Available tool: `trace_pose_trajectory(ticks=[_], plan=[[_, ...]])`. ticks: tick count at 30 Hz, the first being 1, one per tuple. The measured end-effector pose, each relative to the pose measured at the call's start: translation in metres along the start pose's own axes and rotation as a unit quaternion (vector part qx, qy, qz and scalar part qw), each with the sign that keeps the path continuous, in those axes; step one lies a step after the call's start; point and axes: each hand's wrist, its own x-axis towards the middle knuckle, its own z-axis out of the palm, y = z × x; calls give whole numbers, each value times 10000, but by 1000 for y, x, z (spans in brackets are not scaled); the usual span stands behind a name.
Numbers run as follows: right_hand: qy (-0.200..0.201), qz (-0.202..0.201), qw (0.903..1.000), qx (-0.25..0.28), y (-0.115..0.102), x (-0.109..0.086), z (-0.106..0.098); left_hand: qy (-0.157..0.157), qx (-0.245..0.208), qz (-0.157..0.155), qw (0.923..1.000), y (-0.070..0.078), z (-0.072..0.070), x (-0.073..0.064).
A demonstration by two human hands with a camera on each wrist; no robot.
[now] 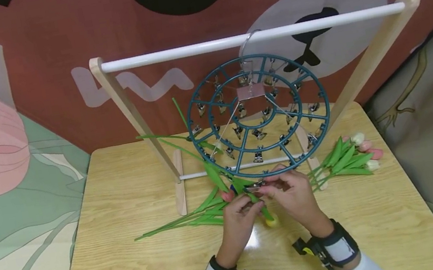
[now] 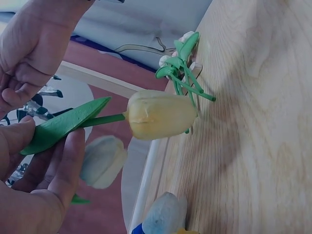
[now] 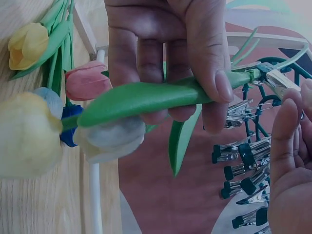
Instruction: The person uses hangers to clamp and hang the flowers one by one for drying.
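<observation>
My left hand [image 1: 237, 216] pinches the green stem and leaf of an artificial yellow tulip [image 2: 161, 114], its bloom pointing toward me. At the stem's other end, my right hand [image 1: 296, 193] pinches a metal clip [image 3: 282, 82] on the near rim of a round blue-green clip hanger [image 1: 250, 91]. The clip meets the stem there; whether its jaws have closed on it I cannot tell. A white tulip [image 2: 103, 162] shows just behind the held one. Other stems rise past the hanger's left side.
The hanger hooks over the white bar [image 1: 184, 52] of a wooden rack. Several pink and white tulips [image 1: 351, 159] lie on the table at the right. More tulip stems [image 1: 167, 227] lie at the left, with a yellow bloom [image 3: 28, 46] and a pink bloom [image 3: 87, 80].
</observation>
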Motion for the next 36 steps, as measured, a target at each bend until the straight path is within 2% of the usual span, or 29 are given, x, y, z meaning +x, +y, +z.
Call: trace_pose_trajectory(ticks=[4,7,13,22,28,36], plan=[[3,-86,9995,-294,0,1,0,-20,204,63,9998,0,-1,0],[-23,-70,9995,-313,0,2,0,-7,305,83,9995,0,-2,0],[-39,64,9999,-104,-1,3,-1,10,309,122,9994,0,-3,1],[-38,118,9985,-535,-2,3,-3,4,295,117,9995,0,-3,2],[-101,235,9980,-580,-4,3,-4,-74,292,-14,9995,1,-4,1],[-171,356,9971,-646,-4,3,-4,-36,369,125,9992,-1,-3,2]])
